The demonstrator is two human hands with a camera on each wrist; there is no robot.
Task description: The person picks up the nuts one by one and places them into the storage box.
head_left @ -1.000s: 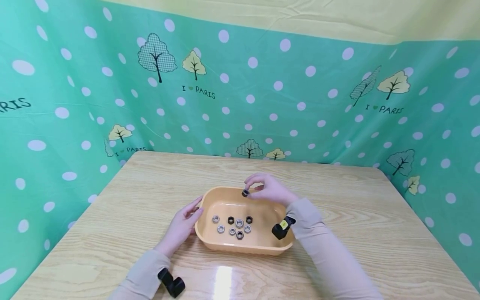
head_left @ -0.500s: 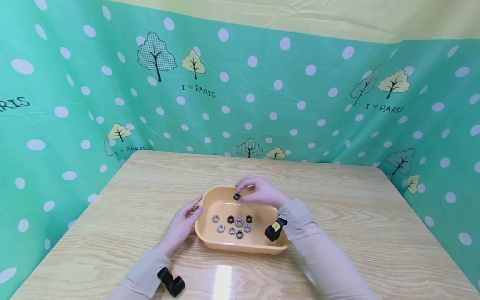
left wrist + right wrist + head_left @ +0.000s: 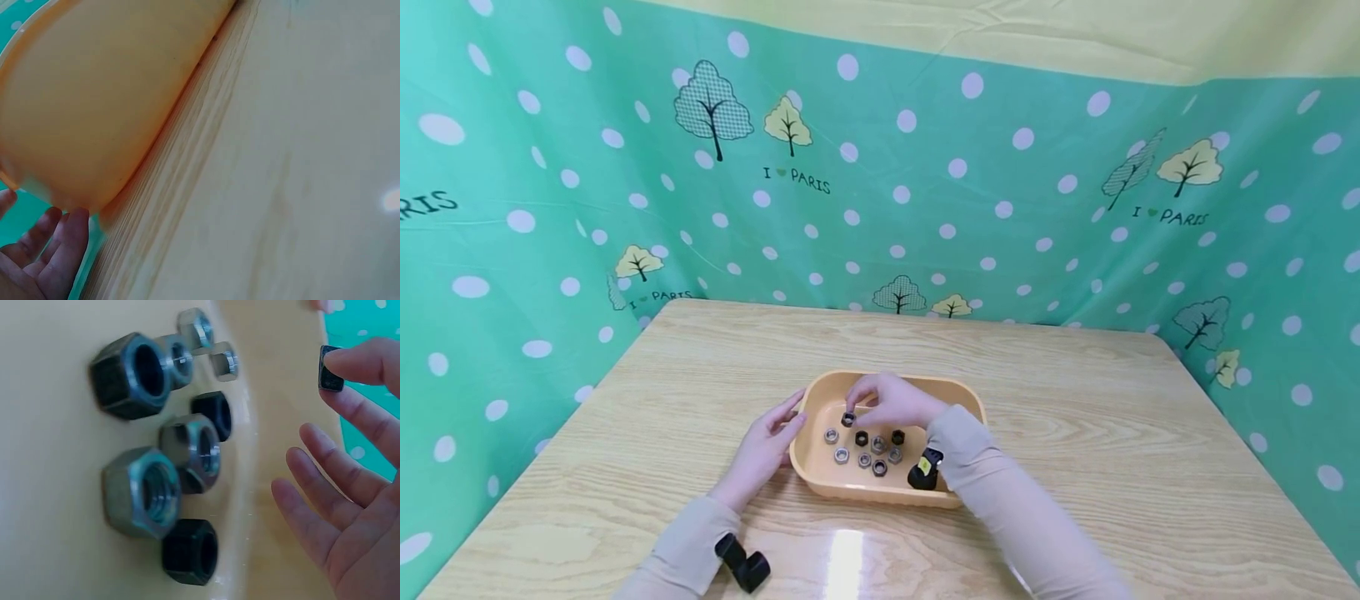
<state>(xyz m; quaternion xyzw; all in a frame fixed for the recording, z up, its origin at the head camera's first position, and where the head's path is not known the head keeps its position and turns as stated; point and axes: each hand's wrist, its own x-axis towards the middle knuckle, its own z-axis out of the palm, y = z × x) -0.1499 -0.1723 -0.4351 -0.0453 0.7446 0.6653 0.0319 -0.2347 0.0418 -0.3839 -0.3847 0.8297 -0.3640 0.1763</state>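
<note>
A peach plastic bin lies on the table with several hex nuts on its floor, some silver, some black. Between thumb and index finger, my right hand pinches a black nut above the left part of the bin floor. That nut appears edge-on in the right wrist view, the other fingers spread apart. At the bin's left end my left hand holds the rim, thumb over it. Its fingers touch the outer wall in the left wrist view.
The wood-grain table extends around the bin. Behind and beside it hangs a green dotted curtain. Black cameras are strapped on both wrists, the left one just above the tabletop. A bright reflection lies near the front.
My right hand has moved left and lower into the bin, carrying the black nut from near the far rim toward the left end. The left hand and bin stay put.
</note>
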